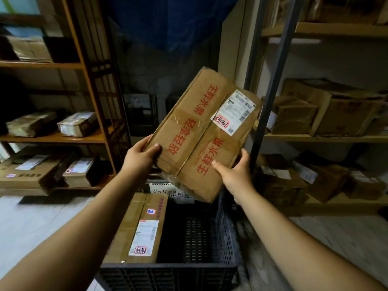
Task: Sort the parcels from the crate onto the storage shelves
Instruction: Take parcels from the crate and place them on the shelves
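A flat brown cardboard parcel (201, 133) with red printed characters and a white shipping label is held tilted in the air above a black plastic crate (201, 267). My left hand (142, 156) grips its lower left corner. My right hand (235, 173) grips its lower right edge, thumb on top. Inside the crate, along its left side, lies a long brown box (136, 227) with a white label. The right part of the crate's floor shows bare.
Wooden shelves (52, 139) on the left carry several labelled parcels on three levels. Metal-framed shelves (327, 138) on the right hold several brown boxes. A dark upright post (270, 97) stands just right of the held parcel. Blue fabric hangs at the back.
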`<action>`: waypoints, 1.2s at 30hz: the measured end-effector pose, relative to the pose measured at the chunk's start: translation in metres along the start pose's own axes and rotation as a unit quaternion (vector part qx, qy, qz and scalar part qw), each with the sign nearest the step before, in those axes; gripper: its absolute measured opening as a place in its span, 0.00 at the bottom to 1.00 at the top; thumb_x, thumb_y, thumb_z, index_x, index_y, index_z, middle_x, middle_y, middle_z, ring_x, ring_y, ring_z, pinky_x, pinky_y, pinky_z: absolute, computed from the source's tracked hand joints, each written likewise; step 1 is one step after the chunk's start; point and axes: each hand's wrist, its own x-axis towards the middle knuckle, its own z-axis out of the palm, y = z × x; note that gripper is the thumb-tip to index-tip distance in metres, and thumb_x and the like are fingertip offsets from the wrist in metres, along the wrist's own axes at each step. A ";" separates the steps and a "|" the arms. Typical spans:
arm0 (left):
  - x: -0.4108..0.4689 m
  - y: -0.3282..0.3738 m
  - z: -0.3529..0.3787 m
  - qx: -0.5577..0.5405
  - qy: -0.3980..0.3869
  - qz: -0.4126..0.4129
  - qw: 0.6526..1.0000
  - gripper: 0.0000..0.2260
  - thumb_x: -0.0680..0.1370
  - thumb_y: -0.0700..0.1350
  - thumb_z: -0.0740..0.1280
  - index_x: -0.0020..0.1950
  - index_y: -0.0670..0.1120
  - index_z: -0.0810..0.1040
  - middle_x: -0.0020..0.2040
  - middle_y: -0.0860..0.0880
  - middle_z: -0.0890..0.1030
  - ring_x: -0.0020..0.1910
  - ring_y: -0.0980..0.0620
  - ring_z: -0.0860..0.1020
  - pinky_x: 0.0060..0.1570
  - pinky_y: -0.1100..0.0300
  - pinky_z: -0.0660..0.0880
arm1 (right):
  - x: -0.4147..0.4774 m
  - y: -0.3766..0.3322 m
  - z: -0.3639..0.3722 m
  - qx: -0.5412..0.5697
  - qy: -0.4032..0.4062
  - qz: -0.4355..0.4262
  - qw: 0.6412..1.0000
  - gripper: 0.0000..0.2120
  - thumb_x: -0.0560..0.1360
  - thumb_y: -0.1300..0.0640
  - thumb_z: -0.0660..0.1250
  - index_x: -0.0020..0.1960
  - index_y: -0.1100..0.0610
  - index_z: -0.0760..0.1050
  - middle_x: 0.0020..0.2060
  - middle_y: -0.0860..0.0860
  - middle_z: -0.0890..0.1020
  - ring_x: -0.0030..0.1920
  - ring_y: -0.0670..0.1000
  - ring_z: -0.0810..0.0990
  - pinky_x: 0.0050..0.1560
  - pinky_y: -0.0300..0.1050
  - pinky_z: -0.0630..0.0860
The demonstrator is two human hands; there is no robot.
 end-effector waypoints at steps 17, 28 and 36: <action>0.027 0.002 -0.070 0.043 0.057 -0.039 0.997 0.30 0.74 0.44 0.71 0.71 0.52 0.61 0.59 0.45 0.73 0.49 0.44 0.79 0.35 0.52 0.78 | 0.041 -0.003 -0.017 0.066 0.085 0.044 0.993 0.31 0.69 0.60 0.75 0.68 0.55 0.65 0.56 0.51 0.78 0.53 0.50 0.78 0.53 0.47 0.77; 0.060 -0.012 -0.081 0.066 -0.079 -0.050 0.993 0.39 0.72 0.35 0.69 0.73 0.64 0.55 0.62 0.47 0.74 0.60 0.42 0.75 0.59 0.38 0.73 | 0.036 -0.003 0.025 0.040 0.152 0.053 0.986 0.21 0.74 0.56 0.71 0.62 0.54 0.65 0.55 0.51 0.76 0.52 0.50 0.76 0.49 0.44 0.73; 0.080 0.004 -0.086 0.119 -0.015 0.049 0.992 0.35 0.73 0.46 0.72 0.75 0.53 0.58 0.71 0.46 0.66 0.63 0.45 0.71 0.56 0.47 0.75 | 0.048 -0.031 0.042 -0.040 0.114 -0.006 0.993 0.36 0.74 0.57 0.71 0.75 0.47 0.54 0.67 0.51 0.71 0.67 0.55 0.70 0.63 0.58 0.73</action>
